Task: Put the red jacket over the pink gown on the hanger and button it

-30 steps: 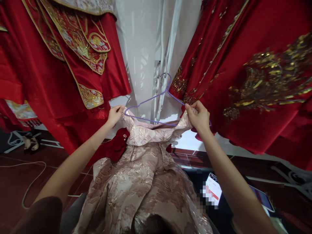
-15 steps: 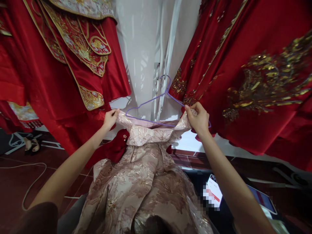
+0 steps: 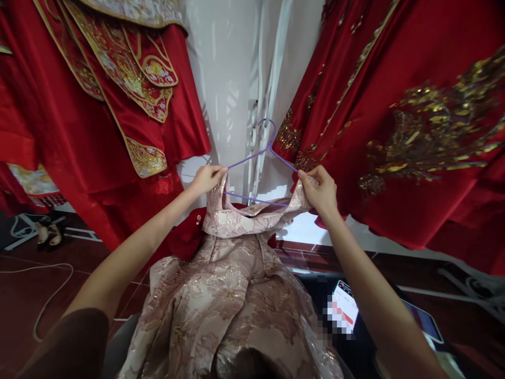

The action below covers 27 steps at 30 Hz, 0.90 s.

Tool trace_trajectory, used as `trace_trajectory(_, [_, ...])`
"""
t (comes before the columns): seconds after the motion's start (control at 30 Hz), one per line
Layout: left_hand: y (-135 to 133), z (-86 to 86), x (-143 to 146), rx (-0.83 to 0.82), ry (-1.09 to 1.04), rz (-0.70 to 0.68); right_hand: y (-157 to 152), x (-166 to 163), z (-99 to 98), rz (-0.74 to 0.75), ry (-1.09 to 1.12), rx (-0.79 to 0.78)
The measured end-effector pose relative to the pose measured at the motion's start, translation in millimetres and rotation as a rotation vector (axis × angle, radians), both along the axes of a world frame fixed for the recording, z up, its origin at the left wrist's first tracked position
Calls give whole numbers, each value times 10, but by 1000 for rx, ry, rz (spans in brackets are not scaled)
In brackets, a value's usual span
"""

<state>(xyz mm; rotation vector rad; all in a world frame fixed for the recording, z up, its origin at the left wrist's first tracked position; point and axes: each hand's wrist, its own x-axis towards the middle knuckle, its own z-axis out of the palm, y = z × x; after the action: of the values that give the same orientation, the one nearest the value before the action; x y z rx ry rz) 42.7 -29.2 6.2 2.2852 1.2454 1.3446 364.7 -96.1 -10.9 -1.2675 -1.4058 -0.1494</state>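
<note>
Pink brocade dress [image 3: 232,295] with metallic sheen, thin glossy purple wire hanger [image 3: 260,152], shiny red satin robes [image 3: 394,131] with gold embroidery

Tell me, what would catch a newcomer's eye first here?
In the middle, two bare hands hold a pink-and-gold brocade dress up on a thin purple wire hanger, the left hand and right hand each pinching a shoulder. On both sides hang bright red robes with gold embroidery.

My arms are bare to the elbow; a dark brown sleeve [image 3: 67,342] covers my left upper arm.
</note>
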Motion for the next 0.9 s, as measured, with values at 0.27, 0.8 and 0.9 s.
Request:
trace_trajectory(0.27, [-83, -772, -568, -152, -129, 194, 35, -26, -52, -9, 37, 3])
trace_trajectory(0.8, [-104, -1238, -821, -196, 12, 185, 53, -13, -72, 16, 57, -3])
trace_trajectory(0.9, [111, -873, -863, -141, -114, 270, 60, -13, -72, 31, 58, -7])
